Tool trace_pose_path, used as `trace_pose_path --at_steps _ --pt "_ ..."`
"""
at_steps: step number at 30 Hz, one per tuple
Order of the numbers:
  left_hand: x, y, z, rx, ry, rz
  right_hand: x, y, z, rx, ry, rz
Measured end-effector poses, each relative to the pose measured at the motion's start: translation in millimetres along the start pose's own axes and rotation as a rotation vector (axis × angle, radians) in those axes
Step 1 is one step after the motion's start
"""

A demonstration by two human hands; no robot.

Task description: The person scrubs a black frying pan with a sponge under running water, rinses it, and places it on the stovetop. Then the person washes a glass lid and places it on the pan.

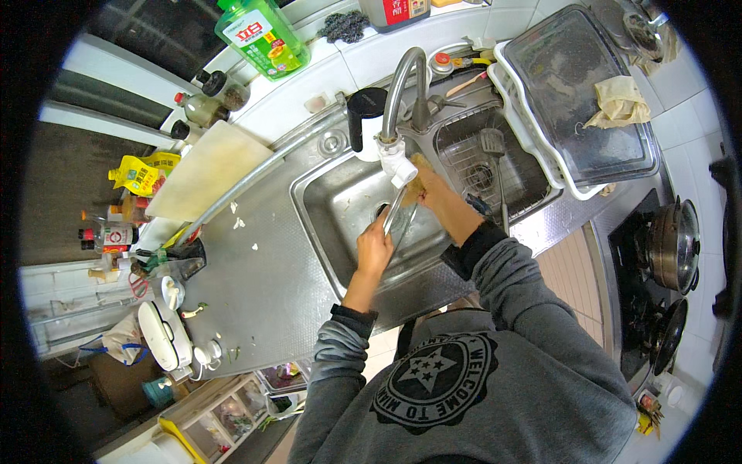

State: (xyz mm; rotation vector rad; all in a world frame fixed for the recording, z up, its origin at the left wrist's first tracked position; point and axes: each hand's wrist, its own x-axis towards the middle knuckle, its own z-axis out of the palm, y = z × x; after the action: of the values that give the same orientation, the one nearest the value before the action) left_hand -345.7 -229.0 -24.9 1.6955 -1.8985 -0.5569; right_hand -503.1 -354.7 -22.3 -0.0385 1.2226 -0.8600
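Note:
Over the left basin of a stainless steel sink, my left hand grips a thin, shiny metal utensil seen nearly edge-on; its exact kind is unclear. My right hand holds a tan, fibrous scrubber close beside the utensil's far end. Whether the two touch is hidden from this angle. Directly above is the white outlet of a curved metal faucet, which partly covers the scrubber. The basin's drain lies partly behind my left hand.
A slotted spatula leans in the right basin. Beyond it, a white basket carries a large transparent lid. A cutting board and metal rail stand left. Behind the sink is a black-and-white container; a pot sits right.

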Motion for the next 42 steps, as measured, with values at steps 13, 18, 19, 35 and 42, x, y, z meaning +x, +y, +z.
trace_pose_path --at_steps 13,18,19,35,42 --pt "-12.7 -5.8 -9.2 -0.047 -0.018 0.007 7.0 7.7 -10.3 -0.169 -0.135 -0.078" --pt "-0.6 -7.6 -13.7 0.013 0.031 0.006 -28.8 54.9 1.4 -0.041 -0.092 -0.156" --pt "3.0 -8.0 -12.2 0.043 0.020 -0.011 -37.7 63.7 3.9 -0.079 -0.107 -0.179" --pt "0.8 -19.1 -18.2 0.152 -0.190 -0.101 -26.2 62.6 7.2 -0.300 -0.130 -0.032" --pt "-9.4 -16.0 -17.9 0.051 -0.020 0.029 0.8 2.6 -0.9 0.074 -0.084 0.006"
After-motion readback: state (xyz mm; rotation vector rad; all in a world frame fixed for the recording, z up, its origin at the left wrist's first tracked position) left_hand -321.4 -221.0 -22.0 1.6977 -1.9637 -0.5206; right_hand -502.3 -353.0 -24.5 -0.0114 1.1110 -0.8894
